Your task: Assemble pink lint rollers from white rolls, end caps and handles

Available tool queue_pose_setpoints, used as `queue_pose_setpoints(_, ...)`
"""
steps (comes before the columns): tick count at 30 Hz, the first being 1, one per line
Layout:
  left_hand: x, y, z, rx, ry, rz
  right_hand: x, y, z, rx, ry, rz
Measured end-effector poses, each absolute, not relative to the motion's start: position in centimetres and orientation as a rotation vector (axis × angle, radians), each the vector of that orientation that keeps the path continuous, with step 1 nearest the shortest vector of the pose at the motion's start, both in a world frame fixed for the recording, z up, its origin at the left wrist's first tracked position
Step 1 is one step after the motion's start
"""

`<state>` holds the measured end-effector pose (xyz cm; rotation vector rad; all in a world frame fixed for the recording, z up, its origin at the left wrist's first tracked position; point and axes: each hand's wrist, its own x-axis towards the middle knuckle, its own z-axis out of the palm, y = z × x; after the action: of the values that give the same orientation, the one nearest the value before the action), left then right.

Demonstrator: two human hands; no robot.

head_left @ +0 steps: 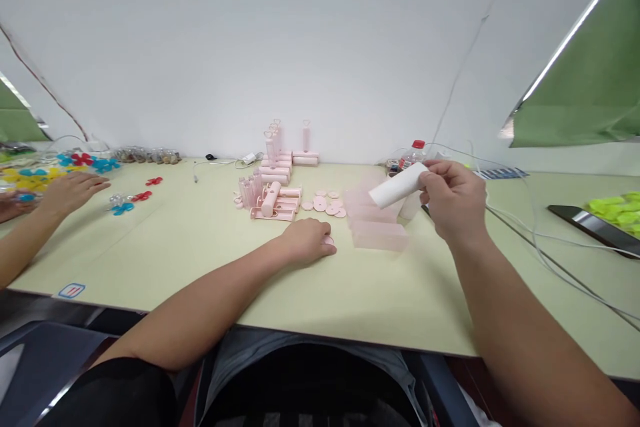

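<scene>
Head view: right fingers (434, 184) around roll (397, 187), left (307, 240) around disc (328, 240), pink boxes' (379, 236) contents unclear.

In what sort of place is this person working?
Probably a small assembly workshop: many matching pink parts on a long table, and a co-worker's hand beside colourful flower-shaped pieces.

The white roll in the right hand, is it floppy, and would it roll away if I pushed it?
The white roll is probably stiff: it sticks out straight from the right hand. It may be light, as it's held by just one end. Being round, it would likely roll.
</scene>
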<state>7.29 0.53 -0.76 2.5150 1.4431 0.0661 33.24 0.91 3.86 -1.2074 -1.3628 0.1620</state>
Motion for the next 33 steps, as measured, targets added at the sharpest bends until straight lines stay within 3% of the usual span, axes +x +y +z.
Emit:
queue_pose_setpoints(10,6.8,1.0,-0.6,2.29,1.535,0.387,28.7,0.0,1.4,-0.985,-1.395,0.75)
queue_pose_setpoints(22,6.0,2.1,-1.7,2.326,1.32,0.522,27.5,0.3,-0.6,-0.903,-1.422,0.842)
queue_pose_setpoints(33,6.1,2.8,-1.1,1.793,1.418,0.848,28.0,0.6,-0.2,-0.874,-1.252,0.731)
